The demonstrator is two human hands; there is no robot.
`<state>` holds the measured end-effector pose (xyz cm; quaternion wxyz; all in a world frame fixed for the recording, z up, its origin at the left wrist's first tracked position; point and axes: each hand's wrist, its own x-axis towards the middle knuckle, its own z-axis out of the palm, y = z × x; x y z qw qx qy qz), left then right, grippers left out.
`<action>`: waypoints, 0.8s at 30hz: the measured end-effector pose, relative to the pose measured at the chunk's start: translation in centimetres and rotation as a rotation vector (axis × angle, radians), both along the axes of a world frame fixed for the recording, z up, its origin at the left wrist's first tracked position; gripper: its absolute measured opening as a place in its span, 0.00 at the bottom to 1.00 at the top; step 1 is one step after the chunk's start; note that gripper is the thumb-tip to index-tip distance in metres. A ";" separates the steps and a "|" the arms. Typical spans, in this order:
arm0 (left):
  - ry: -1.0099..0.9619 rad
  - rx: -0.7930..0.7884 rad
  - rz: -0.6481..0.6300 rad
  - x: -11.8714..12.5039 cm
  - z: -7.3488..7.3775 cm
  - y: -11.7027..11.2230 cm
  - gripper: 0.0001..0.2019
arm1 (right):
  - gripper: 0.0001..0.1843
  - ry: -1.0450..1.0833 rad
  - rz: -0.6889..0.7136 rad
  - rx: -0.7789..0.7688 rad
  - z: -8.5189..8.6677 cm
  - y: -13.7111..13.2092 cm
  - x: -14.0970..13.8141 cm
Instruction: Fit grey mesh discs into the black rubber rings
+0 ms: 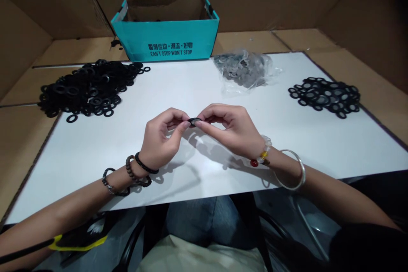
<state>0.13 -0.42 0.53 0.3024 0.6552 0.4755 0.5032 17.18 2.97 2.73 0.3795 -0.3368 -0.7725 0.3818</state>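
Observation:
Over the middle of the white board, my left hand [164, 136] and my right hand [228, 127] meet at their fingertips. Between them is a small black ring [194, 121], pinched from both sides by thumbs and forefingers. Something greyish shows inside the ring, under my right thumb; the fingers hide part of it. Both hands are closed on the ring and raised a little, casting shadows on the board.
A heap of black rings [86, 85] lies at the left. At the right is a smaller pile of black rings with grey centres [325, 97]. A clear bag of grey discs [244, 69] and a turquoise box [168, 38] stand behind on the white board [178, 89]. Cardboard walls surround it.

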 end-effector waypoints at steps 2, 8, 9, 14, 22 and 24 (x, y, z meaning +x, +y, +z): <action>-0.004 0.000 -0.005 0.0 0.0 0.0 0.01 | 0.08 -0.007 0.000 0.011 0.0 0.0 0.1; 0.002 -0.008 0.026 0.1 0.1 0.0 0.00 | 0.08 -0.016 0.013 0.011 -0.1 0.1 0.2; -0.001 -0.024 0.031 0.1 0.2 0.1 0.01 | 0.08 -0.013 0.016 -0.007 -0.2 0.1 0.2; -0.048 -0.150 0.052 0.3 0.8 0.2 0.02 | 0.12 -0.008 0.036 -0.152 0.0 0.3 0.2; -0.221 -0.322 0.012 0.4 0.7 0.3 0.09 | 0.16 0.107 -0.021 -0.424 -0.2 0.4 -0.2; -0.269 -0.381 0.009 0.4 0.6 0.3 0.11 | 0.17 0.124 -0.029 -0.460 -0.2 0.4 -0.3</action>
